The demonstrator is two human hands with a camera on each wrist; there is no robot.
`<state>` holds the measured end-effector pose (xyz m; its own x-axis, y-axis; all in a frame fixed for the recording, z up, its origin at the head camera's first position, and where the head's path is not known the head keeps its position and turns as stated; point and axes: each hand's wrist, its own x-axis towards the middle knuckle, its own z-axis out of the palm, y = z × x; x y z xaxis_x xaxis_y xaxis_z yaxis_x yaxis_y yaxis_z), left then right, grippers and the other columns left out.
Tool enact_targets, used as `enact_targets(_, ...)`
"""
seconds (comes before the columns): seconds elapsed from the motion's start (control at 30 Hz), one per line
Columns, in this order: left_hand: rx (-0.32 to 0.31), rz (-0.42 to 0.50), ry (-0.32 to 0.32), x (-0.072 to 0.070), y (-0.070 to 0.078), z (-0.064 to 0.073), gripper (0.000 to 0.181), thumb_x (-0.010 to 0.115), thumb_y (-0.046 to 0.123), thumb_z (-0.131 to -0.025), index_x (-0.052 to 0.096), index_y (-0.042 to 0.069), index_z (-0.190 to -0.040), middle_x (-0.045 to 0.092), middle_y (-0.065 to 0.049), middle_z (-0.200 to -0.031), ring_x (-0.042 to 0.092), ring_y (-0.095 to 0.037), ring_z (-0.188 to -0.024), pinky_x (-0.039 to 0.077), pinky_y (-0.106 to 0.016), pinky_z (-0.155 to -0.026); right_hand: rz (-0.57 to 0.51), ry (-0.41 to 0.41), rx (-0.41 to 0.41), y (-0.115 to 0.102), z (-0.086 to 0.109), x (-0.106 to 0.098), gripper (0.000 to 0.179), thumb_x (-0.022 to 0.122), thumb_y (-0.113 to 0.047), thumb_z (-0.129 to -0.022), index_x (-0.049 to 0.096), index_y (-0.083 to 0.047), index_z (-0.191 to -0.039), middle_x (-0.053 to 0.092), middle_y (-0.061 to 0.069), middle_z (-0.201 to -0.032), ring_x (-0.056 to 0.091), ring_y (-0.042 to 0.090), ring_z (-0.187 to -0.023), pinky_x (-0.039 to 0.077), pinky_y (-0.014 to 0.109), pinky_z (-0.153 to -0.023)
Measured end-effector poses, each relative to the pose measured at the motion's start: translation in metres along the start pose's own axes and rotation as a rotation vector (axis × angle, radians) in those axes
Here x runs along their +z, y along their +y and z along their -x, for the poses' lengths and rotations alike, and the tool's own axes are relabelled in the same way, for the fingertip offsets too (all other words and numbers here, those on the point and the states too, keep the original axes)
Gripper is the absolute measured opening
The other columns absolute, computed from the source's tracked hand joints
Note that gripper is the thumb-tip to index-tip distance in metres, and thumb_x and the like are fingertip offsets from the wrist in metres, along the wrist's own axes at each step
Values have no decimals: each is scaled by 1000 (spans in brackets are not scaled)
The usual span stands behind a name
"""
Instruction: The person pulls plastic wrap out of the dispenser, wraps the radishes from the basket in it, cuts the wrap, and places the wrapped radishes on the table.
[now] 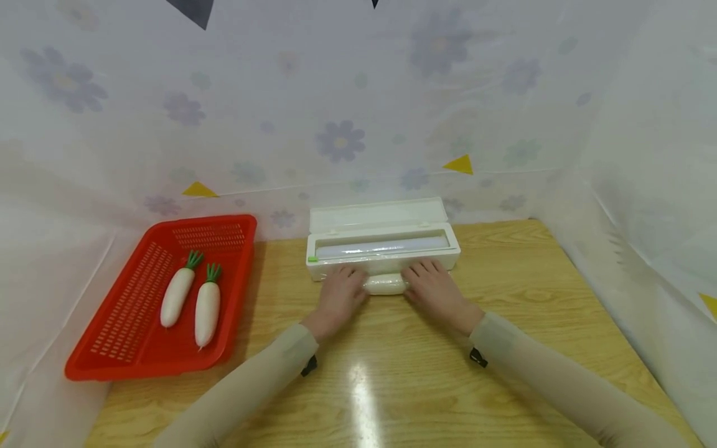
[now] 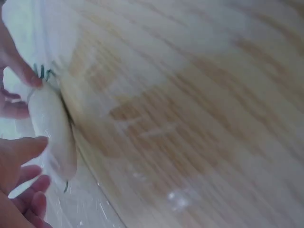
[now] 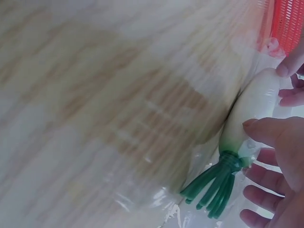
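Note:
A white radish (image 1: 385,284) lies crosswise on the table, close along the front of a white cling film dispenser (image 1: 386,264). Shiny clear film covers it. My left hand (image 1: 343,292) holds its pointed end, thumb laid against the near side in the left wrist view. At the other end, my right hand (image 1: 437,292) grips near the green stalks (image 3: 213,185), with the thumb on the radish and the fingers around its far side. The dispenser's lid (image 1: 378,214) stands raised, and a film roll (image 1: 383,247) shows inside.
A red plastic basket (image 1: 238,311) stands at the left and holds two more white radishes (image 1: 177,297) with green tops. Behind the dispenser hangs a flower-patterned sheet (image 1: 336,180). The wooden table (image 1: 414,386) extends to both sides and toward me.

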<state>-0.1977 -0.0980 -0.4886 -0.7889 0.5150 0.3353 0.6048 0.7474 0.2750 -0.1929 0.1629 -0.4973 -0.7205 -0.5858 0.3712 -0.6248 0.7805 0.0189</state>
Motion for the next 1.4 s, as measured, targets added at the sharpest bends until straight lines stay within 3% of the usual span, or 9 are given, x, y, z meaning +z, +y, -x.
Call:
enact_targets(0.1,-5,15,46,-2,-7,4,32,79,21,-94,70,7,-121,69,-10,-120,60,-31,-114,45,-45,-104,-2,-3,1,-1,-1,-2,30,77,-19,-93,61,-5,-114,63,14,-109,56,34,-107,45,51,-96)
enact_targets(0.27,-76,47,100,-16,-20,11,35,84,26,-90,72,9,-119,68,-8,-113,57,-28,-103,47,-44,-91,3,14,-7,-3,-5,-4,31,80,-20,-91,63,-6,-114,64,14,-111,58,34,-107,47,51,-94)
enact_targets(0.47,-278,164,187,-36,-39,13,49,87,27,-87,71,7,-129,63,-15,-117,55,-35,-108,48,-48,-90,1,32,-35,-7,-13,-13,27,77,-23,-96,67,-8,-115,67,11,-112,61,32,-106,50,50,-93)
enact_targets(0.53,-349,200,187,-40,-46,12,57,88,29,-86,68,9,-136,59,-19,-124,54,-37,-114,48,-49,-93,-10,28,-43,-8,-17,-16,24,76,-24,-97,68,-8,-113,67,10,-111,61,32,-105,50,50,-93)
enact_targets(0.67,-425,223,165,-43,-60,11,67,89,32,-84,65,9,-143,53,-25,-134,49,-42,-122,45,-53,-99,-22,5,-48,-11,-28,-21,19,72,-24,-100,68,-9,-112,67,9,-110,60,31,-106,49,48,-93)
enact_targets(0.77,-440,231,166,-40,-70,10,71,89,33,-84,62,9,-146,52,-27,-134,47,-43,-124,42,-53,-103,-18,-16,-57,-15,-35,-26,19,70,-25,-101,69,-9,-112,67,7,-109,60,29,-105,49,46,-91)
enact_targets(1.07,-465,358,199,-29,-85,11,67,90,27,-82,65,11,-142,56,-25,-127,49,-41,-116,40,-49,-98,-106,-113,-19,-30,-63,-34,21,62,-27,-106,71,-11,-115,70,6,-111,61,28,-109,49,47,-96)
enact_targets(1.2,-474,393,216,-25,-88,11,66,89,26,-83,65,13,-142,57,-22,-125,49,-39,-114,40,-47,-97,-156,-93,-18,-36,-82,-30,19,64,-27,-106,72,-11,-113,72,4,-108,63,26,-105,50,45,-95)
enact_targets(1.4,-456,412,235,-22,-90,11,66,89,24,-82,64,13,-143,58,-22,-125,52,-38,-112,42,-48,-96,-224,-52,-29,-48,-116,-22,17,69,-26,-102,74,-10,-108,75,4,-101,64,23,-91,54,38,-83)
